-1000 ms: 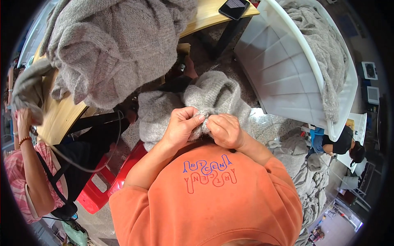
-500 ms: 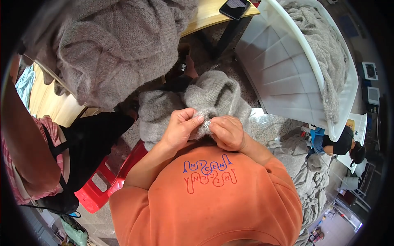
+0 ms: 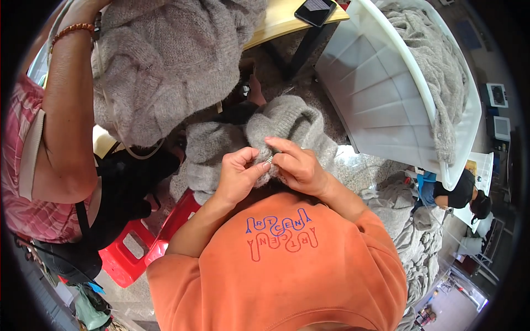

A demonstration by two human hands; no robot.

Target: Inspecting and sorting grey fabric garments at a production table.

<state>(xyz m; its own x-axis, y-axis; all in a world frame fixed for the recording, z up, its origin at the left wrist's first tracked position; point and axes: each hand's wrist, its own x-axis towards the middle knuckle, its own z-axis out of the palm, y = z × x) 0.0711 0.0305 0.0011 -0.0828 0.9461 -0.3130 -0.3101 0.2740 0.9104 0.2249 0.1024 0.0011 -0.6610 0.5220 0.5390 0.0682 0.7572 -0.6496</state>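
A fuzzy grey knitted garment lies bunched across my lap, one ribbed part standing up in a loop. My left hand pinches its near edge between thumb and fingers. Between my fingertips shows a small sparkling button-like piece, set against the knit. My right hand grips the cloth beside that piece, its index finger raised and pointing left over the garment. The exact hold of the right fingertips is partly hidden.
At far left, a co-worker's arm reaches over a grey knit pile on a table. A phone lies on the table's corner. A white bin of knits stands right; a red stool stands left.
My right index finger has lifted and stretched out to the left, and the sparkling piece has shifted slightly left. The co-worker's arm has moved up and over the knit pile.
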